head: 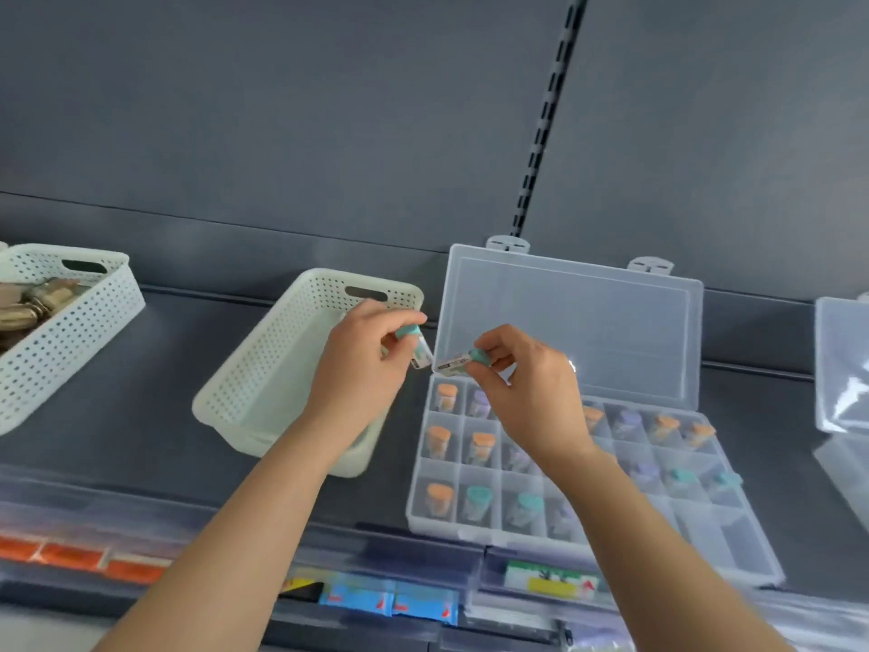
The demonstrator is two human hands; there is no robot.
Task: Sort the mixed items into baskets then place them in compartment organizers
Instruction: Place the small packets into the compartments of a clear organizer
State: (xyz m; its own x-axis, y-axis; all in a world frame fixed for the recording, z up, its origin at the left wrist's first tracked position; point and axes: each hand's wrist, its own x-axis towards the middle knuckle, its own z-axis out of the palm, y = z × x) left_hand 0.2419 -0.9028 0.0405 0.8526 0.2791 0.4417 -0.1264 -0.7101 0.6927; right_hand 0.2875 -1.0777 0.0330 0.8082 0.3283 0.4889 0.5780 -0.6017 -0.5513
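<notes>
The left hand (362,364) pinches a little bottle with a teal cap (416,345) between thumb and fingers. The grip is at the cap end, and the clear body sticks out down and to the right. The right hand (526,388) pinches a second teal-capped bottle (458,364) the same way. Its body, with a small label on it, points left. The two bottle ends are just beside each other, in the air between the hands.

The left hand is over the far right corner of a white basket (244,369) full of small holes. The right hand is over the back rows of a clear organizer box (696,524), in front of its open lid (588,331), which stands up behind it. Both held bottles are above the gap between the basket and the box.

In the box, many little cubbies hold one bottle each. Some have orange caps (446,392), some have purple caps (482,398), and some have teal caps (479,496). A few cubbies at the near right are bare.

Far to the left sits another white basket (70,322) with brass-colored metal things (42,298) inside; they are too blurry to name. At the right edge is part of another clear box (841,364). All of these rest on a dark grey bench (141,369). Near the bottom edge are orange packets (70,555) and blue packets (390,600) under clear plastic.
</notes>
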